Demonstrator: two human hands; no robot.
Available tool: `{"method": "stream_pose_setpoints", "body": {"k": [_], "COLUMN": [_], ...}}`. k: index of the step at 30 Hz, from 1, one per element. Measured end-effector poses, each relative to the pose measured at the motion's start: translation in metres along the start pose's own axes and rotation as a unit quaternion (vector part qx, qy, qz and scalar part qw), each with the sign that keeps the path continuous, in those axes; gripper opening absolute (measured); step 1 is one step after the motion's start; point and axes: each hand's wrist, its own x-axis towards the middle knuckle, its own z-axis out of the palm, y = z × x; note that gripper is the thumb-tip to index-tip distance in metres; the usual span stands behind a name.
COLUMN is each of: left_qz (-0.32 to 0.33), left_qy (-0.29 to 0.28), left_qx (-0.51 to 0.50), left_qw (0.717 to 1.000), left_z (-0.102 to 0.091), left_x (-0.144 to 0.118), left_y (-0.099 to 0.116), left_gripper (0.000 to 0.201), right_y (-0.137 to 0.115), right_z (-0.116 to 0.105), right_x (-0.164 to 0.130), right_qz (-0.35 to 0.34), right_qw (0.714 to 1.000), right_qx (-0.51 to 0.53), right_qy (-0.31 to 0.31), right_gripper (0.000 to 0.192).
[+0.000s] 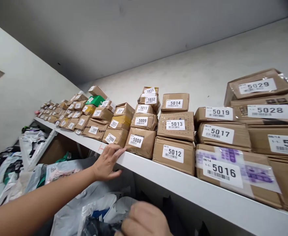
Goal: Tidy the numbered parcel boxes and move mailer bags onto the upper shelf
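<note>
My left hand (107,162) rests with its fingers spread on the front edge of a white shelf (173,185), just below the cardboard box labelled 5008 (141,142). It holds nothing. My right hand (144,220) is low in the view, under the shelf, among grey and white plastic mailer bags (95,205); it looks closed on dark material there, though blur hides the grip. Brown boxes with numbered white labels fill the shelf, such as 5012 (174,154) and 5016 (234,172).
Rows of smaller labelled boxes (67,114) and one green box (95,100) run along the shelf to the far left. More plastic parcels (13,167) are heaped on a lower level at left. White walls stand behind and to the left.
</note>
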Motion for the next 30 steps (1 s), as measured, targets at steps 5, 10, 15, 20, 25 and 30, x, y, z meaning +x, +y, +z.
{"method": "stream_pose_setpoints", "body": {"k": [5, 10, 15, 20, 25, 30], "left_qz": [-0.014, -0.073, -0.16, -0.129, 0.007, 0.066], "left_qy": [0.051, 0.098, 0.122, 0.084, 0.048, 0.024], "left_qx": [0.016, -0.019, -0.143, -0.248, -0.254, -0.284], "left_qw": [0.999, 0.992, 0.969, 0.956, 0.966, 0.956], "left_z": [0.005, 0.012, 0.01, 0.015, 0.017, 0.002], "left_x": [0.001, 0.002, 0.004, 0.0, -0.009, -0.009], "left_y": [0.004, 0.018, 0.037, 0.029, 0.007, -0.013], "left_gripper": [0.076, 0.071, 0.065, 0.074, 0.073, 0.076], "right_y": [0.028, 0.047, 0.048, 0.046, 0.064, 0.109], "right_z": [-0.003, 0.005, 0.006, 0.037, 0.111, 0.181], "right_x": [0.013, 0.008, 0.035, 0.074, 0.134, 0.191], "right_qz": [0.145, 0.151, 0.188, 0.225, 0.309, 0.482], "right_qw": [0.969, 0.921, 0.907, 0.866, 0.847, 0.72], "right_qx": [-0.19, -0.318, -0.304, -0.394, -0.404, -0.448], "right_qy": [-0.068, -0.167, -0.222, -0.209, -0.157, -0.223], "right_gripper": [0.032, 0.039, 0.033, 0.031, 0.051, 0.086]}}
